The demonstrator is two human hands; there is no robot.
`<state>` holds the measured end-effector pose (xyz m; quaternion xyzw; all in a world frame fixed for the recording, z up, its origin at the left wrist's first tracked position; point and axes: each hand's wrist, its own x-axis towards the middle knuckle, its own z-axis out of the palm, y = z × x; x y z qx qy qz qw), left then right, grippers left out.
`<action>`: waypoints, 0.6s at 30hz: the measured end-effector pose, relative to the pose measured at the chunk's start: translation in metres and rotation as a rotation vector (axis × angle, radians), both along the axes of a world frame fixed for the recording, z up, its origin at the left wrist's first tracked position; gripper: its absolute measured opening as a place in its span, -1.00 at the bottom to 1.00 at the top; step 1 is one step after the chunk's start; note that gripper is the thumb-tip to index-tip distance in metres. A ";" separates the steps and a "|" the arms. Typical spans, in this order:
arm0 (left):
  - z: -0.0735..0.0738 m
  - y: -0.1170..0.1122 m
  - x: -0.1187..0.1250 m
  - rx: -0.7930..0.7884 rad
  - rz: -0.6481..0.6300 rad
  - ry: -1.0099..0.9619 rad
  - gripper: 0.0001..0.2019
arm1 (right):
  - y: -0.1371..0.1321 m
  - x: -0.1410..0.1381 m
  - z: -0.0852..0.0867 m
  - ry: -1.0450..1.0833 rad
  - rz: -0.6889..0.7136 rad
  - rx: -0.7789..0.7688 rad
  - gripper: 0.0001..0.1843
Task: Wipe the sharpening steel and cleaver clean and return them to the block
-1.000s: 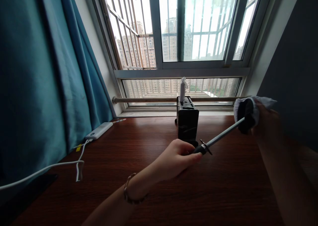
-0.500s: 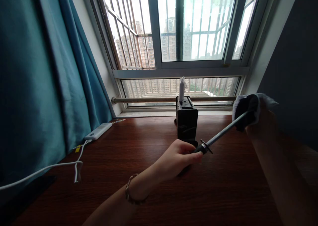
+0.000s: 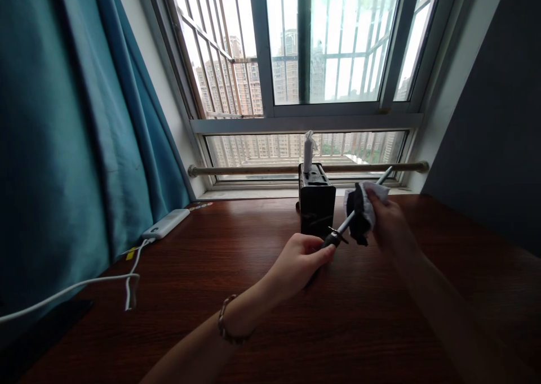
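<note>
While the left hand's grip (image 3: 293,264) is closed around the dark handle (image 3: 331,240), the right hand's grip (image 3: 387,222) is closed on a cloth (image 3: 360,218) wrapping the pale rod (image 3: 347,222) above the desk (image 3: 203,260); I think even pressure and a steady handle serve best.

At the back, the tabletop (image 3: 203,271) is bordered by the window (image 3: 338,63); at left, by the curtain (image 3: 63,102), beside which a corded device (image 3: 166,224) is set. A box (image 3: 318,206) is placed near the window. Before it, a rod (image 3: 345,222) is held handle-first in the left hand (image 3: 297,264); to the right, the rod is encircled by a cloth (image 3: 360,210) in the right hand (image 3: 389,222).
</note>
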<state>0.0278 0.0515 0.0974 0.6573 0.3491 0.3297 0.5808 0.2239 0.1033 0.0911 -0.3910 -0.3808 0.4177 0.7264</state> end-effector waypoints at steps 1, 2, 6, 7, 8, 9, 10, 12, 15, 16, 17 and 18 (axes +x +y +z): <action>-0.001 0.001 0.001 0.002 0.014 0.002 -0.64 | 0.000 -0.005 -0.004 -0.005 0.052 -0.001 -0.50; -0.003 0.002 0.001 0.005 0.026 0.009 -0.64 | -0.001 -0.009 -0.008 -0.012 0.093 0.002 -0.50; -0.007 0.005 0.003 0.183 0.119 0.177 -0.66 | -0.001 -0.019 -0.016 -0.025 0.164 -0.017 -0.51; -0.008 0.004 0.003 0.299 0.164 0.268 -0.67 | -0.001 -0.019 -0.017 -0.024 0.179 -0.029 -0.52; -0.007 0.004 0.003 0.423 0.211 0.370 -0.68 | 0.000 -0.019 -0.017 -0.017 0.197 -0.042 -0.52; -0.007 0.003 0.003 0.536 0.252 0.474 -0.70 | 0.001 -0.019 -0.017 -0.004 0.219 -0.060 -0.53; -0.006 0.001 0.003 0.624 0.282 0.573 -0.72 | 0.002 -0.018 -0.018 0.013 0.242 -0.077 -0.54; -0.004 -0.001 0.002 0.720 0.307 0.736 -0.74 | 0.005 -0.016 -0.017 0.049 0.286 -0.105 -0.57; -0.001 -0.003 0.001 0.799 0.318 0.870 -0.75 | 0.007 -0.012 -0.015 0.090 0.312 -0.105 -0.66; 0.000 -0.004 0.001 0.818 0.317 0.892 -0.76 | 0.007 -0.011 -0.013 0.101 0.310 -0.100 -0.69; 0.000 -0.004 0.001 0.831 0.312 0.904 -0.77 | 0.006 -0.010 -0.010 0.112 0.306 -0.096 -0.70; 0.001 -0.005 0.001 0.839 0.306 0.909 -0.77 | 0.005 -0.009 -0.007 0.123 0.295 -0.089 -0.71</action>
